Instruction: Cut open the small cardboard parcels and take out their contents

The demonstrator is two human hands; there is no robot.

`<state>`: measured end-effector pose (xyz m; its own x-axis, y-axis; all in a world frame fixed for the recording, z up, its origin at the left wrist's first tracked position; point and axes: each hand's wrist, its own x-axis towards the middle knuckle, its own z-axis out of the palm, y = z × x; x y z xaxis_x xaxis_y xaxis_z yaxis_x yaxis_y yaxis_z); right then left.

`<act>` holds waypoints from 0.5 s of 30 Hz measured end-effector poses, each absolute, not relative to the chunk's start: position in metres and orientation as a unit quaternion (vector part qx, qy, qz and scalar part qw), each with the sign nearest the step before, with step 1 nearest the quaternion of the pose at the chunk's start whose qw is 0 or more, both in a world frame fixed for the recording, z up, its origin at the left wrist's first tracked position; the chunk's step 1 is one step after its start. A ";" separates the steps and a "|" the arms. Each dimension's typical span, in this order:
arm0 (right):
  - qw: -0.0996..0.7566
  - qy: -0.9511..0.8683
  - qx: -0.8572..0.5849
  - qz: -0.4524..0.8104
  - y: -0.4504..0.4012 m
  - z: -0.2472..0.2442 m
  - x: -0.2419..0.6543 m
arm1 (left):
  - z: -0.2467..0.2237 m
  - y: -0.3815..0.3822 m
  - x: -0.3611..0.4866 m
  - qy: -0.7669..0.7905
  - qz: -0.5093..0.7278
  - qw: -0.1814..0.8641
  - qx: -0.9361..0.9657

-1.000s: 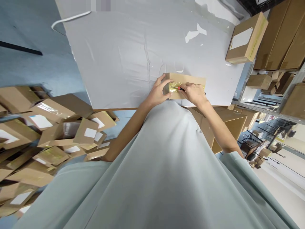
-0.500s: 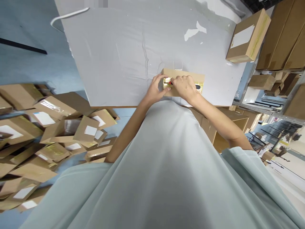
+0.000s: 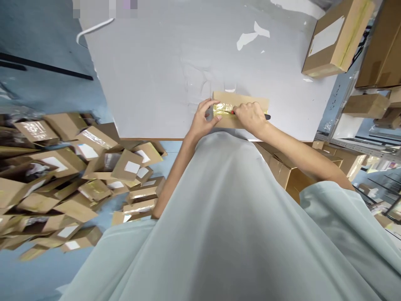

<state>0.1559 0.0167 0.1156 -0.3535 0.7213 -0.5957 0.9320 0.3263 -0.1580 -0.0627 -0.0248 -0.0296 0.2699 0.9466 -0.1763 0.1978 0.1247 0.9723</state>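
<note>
A small cardboard box (image 3: 241, 98) with shiny yellowish tape along its top lies near the front edge of the table (image 3: 150, 83). My right hand (image 3: 251, 117) is closed around a tool with a black handle (image 3: 267, 117) and a red part; its thin tip points left over the tape. At the box's left end is my left hand (image 3: 203, 119), thumb and fingers spread around the corners and steadying it.
A larger labelled box (image 3: 338, 37) stands at the table's back right. Many cardboard boxes (image 3: 78, 200) pile up on the floor at left. Shelving with boxes (image 3: 365, 104) is at right, and a white cable (image 3: 94, 28) hangs at the back left.
My right hand has slid a little to the right along the box with the tool, showing more tape and the tool's tip. My left hand stays at the left end. The view has shifted slightly.
</note>
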 end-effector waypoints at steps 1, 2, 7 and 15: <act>0.206 0.778 0.543 -0.239 0.015 0.114 0.172 | -0.031 -0.024 -0.058 0.506 0.333 0.557 0.568; 0.198 0.767 0.565 -0.230 0.013 0.112 0.191 | -0.033 -0.024 -0.055 0.510 0.333 0.557 0.565; 0.212 0.722 0.622 -0.215 0.002 0.117 0.290 | -0.034 -0.023 -0.049 0.535 0.340 0.549 0.545; 0.256 0.757 0.552 -0.237 0.006 0.120 0.317 | -0.019 -0.024 -0.019 0.637 0.363 0.439 0.520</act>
<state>0.3166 0.0062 0.1198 -0.2602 0.7143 -0.6497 0.9573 0.2786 -0.0771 -0.0191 -0.0238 -0.0186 -0.0742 0.9806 -0.1814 0.3444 0.1959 0.9181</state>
